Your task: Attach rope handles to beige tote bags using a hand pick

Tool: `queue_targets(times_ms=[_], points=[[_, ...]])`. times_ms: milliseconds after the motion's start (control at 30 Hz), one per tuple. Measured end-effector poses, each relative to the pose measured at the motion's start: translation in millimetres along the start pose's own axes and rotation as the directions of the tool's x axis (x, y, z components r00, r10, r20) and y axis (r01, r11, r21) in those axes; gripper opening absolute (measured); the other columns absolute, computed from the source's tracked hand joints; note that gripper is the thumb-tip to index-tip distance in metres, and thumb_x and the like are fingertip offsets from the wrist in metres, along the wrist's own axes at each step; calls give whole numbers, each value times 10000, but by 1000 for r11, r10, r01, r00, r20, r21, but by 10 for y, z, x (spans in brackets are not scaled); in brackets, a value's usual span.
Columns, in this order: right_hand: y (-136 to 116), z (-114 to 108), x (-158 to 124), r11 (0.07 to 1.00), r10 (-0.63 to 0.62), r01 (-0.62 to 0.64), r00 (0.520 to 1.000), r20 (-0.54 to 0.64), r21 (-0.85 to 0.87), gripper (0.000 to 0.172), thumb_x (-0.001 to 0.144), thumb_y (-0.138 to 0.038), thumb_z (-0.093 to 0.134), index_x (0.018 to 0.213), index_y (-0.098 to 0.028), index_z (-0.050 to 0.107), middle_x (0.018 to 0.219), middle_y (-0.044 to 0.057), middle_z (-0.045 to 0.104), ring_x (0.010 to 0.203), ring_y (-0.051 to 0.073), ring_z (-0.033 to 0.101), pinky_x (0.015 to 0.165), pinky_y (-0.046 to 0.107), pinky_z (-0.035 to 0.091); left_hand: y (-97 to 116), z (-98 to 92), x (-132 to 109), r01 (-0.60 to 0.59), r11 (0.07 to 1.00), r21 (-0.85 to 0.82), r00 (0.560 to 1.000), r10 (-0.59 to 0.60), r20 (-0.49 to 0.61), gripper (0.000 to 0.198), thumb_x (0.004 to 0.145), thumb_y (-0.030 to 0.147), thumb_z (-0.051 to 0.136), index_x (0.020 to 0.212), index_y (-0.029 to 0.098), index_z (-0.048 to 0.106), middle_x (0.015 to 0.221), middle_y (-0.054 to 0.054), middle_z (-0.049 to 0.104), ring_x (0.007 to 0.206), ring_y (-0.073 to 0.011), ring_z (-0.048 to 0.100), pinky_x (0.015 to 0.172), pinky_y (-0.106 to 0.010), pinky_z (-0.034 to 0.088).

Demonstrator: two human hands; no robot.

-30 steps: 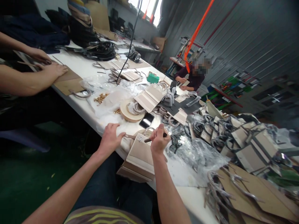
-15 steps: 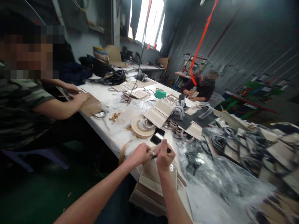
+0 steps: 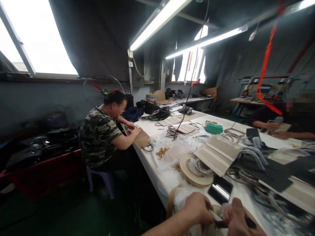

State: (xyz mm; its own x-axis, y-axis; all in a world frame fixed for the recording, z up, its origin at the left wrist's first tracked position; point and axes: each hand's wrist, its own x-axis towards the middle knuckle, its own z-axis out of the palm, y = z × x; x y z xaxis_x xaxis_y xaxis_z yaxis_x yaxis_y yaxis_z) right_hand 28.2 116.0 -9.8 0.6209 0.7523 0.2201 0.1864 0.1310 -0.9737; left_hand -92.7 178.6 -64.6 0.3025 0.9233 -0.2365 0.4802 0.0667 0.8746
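Observation:
Both of my hands sit at the bottom edge of the view, close together over the near edge of the white table (image 3: pixel 157 170). My left hand (image 3: pixel 198 208) is closed in a pinch on something small and pale that I cannot make out. The fingers of my right hand (image 3: pixel 236 216) are wrapped round a thin dark tool (image 3: pixel 249 223), whose tip points toward my left hand. A beige piece (image 3: pixel 209 227) lies just under both hands, mostly cut off by the frame. A black phone (image 3: pixel 220 190) lies just beyond my hands.
A tape roll (image 3: pixel 194 172), beige panels (image 3: pixel 216 154), gold fittings (image 3: pixel 161 151) and a green box (image 3: pixel 213 128) lie on the table. A person in a camouflage shirt (image 3: pixel 99 137) sits at the left side. Another person's hands (image 3: pixel 278 129) rest at the far right. An orange strap (image 3: pixel 265 62) hangs down.
The view has tilted upward, so my hands now sit at the bottom edge. My left hand left the table edge and closed in next to my right hand.

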Motion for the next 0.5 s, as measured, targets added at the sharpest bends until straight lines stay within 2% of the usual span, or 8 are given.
queue_targets(times_ms=[100, 333, 467, 500], points=[[-46, 30, -11, 999, 8, -7, 1000, -22, 31, 661, 934, -785, 709, 544, -299, 488, 474, 34, 488, 412, 250, 488, 461, 437, 403, -14, 20, 24, 15, 999, 45, 1000, -15, 3, 280, 498, 371, 878, 765, 310, 823, 798, -48, 762, 763, -287, 711, 829, -451, 613], [-10, 55, -21, 999, -4, 5, 1000, -24, 54, 643, 881, -809, 759, 543, -315, 523, 485, 53, 512, 404, 267, 491, 432, 461, 397, -141, 133, 105, -12, 1000, 5, 1000, 12, -10, 250, 562, 310, 891, 806, 287, 841, 757, -64, 746, 716, -279, 674, 655, -409, 537], [-36, 59, -70, 999, -32, 33, 999, -28, 12, 667, 915, -819, 746, 567, -288, 540, 480, 30, 508, 412, 227, 476, 441, 405, 376, -75, 89, 35, -54, 998, -19, 998, 55, 40, 259, 602, 217, 897, 860, 231, 881, 823, -69, 787, 757, -259, 693, 719, -373, 560], [-63, 65, -88, 999, -43, 44, 998, -47, 20, 684, 930, -827, 732, 572, -280, 531, 477, 20, 496, 417, 210, 465, 446, 385, 366, -37, 63, -5, -65, 998, -11, 998, 66, 10, 267, 605, 183, 891, 871, 212, 889, 857, -77, 803, 789, -262, 705, 749, -365, 568]])
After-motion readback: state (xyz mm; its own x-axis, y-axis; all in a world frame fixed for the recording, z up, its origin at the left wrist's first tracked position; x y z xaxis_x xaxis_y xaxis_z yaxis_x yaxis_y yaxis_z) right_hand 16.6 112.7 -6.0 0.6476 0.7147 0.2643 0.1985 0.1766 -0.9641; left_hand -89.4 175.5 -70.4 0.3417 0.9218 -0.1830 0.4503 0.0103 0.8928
